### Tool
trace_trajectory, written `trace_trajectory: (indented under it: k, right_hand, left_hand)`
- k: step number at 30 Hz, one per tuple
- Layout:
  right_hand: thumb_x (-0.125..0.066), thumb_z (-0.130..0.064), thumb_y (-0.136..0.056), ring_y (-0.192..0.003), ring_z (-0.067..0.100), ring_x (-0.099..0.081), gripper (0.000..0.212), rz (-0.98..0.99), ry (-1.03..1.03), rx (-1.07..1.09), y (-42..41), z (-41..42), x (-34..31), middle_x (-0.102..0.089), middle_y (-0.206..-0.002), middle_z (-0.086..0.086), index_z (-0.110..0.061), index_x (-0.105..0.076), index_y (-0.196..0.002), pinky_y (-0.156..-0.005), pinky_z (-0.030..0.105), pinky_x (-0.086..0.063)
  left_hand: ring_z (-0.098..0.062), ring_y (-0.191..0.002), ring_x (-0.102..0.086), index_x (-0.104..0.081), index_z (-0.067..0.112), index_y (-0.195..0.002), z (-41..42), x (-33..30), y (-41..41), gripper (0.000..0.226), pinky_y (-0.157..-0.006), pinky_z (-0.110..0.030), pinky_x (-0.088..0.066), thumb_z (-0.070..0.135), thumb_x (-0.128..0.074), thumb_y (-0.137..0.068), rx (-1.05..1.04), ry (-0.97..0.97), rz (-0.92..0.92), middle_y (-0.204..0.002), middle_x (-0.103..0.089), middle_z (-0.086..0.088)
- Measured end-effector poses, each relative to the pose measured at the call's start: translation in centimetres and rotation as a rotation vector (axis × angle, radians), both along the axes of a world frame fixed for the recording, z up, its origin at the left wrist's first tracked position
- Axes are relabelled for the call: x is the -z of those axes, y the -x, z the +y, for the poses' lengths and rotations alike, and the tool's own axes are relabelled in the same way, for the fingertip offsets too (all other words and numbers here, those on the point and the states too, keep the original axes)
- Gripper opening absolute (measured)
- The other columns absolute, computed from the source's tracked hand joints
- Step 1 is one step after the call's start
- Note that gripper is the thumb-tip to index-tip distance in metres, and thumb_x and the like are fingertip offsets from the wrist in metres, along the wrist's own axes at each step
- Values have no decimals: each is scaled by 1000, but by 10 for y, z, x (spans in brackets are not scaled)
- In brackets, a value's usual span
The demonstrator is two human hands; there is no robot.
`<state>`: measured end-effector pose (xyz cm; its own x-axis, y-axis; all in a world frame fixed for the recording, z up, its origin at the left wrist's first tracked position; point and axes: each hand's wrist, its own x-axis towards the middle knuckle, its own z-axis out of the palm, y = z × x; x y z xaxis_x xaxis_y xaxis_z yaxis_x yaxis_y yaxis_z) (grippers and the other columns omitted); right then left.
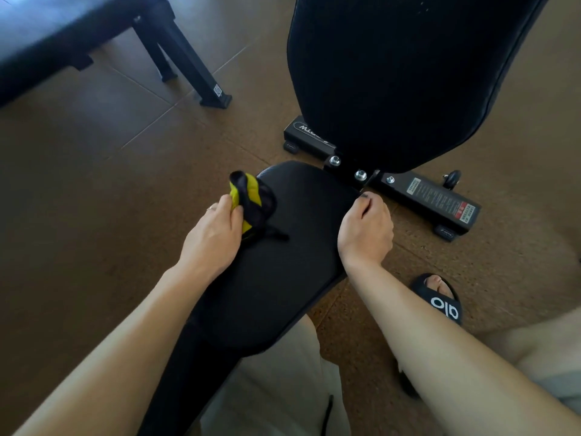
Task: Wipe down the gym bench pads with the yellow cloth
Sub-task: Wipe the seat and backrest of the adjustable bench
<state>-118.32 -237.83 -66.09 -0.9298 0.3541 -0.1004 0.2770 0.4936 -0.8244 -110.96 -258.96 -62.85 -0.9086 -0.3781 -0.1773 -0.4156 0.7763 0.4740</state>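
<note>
Pressing yellow cloth (pixel 246 202) onto seat pad (pixel 283 262), left hand (pixel 213 234) (right hand (pixel 366 229) grips edge).

Dim, window glare top-left, perhaps soft edges

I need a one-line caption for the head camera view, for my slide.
Left hand presses the yellow cloth on the seat pad; right hand grips its edge.

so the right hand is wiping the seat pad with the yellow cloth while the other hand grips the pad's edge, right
Not quite: the hands are swapped. In the head view the left hand holds the yellow cloth on the seat pad, and the right hand grips the pad's edge. The rest is right.
</note>
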Motion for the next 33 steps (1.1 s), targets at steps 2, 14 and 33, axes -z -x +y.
trace_trajectory:
  k: [2,14,33]
  right_hand:
    - [-34,-33,-107,-103,11,-55,37,-8,1,-2,0,1,0,-62,-119,-5,-20,-64,-125,-87,31,-38]
    - [-34,-31,-109,-98,4,-44,36,-4,-29,4,1,2,1,-58,-119,-8,-20,-61,-130,-87,26,-32]
    - [-31,-34,-108,-125,22,-55,43,-3,-64,17,-3,-1,4,-59,-139,0,-20,-57,-139,-99,34,-38]
  left_hand:
    - [-10,-79,-51,-44,22,-98,-2,-3,-34,22,-64,-32,-35,36,-32,-110,-6,-9,-2,-94,-54,2]
    - [-30,-103,-55,-51,5,-115,17,5,34,38,-77,-41,-38,26,-21,-107,53,131,1,-114,-52,-13]
    - [-34,-111,-56,-49,8,-133,21,-8,-104,37,-88,-50,-49,28,-35,-106,-115,59,79,-127,-53,-11]
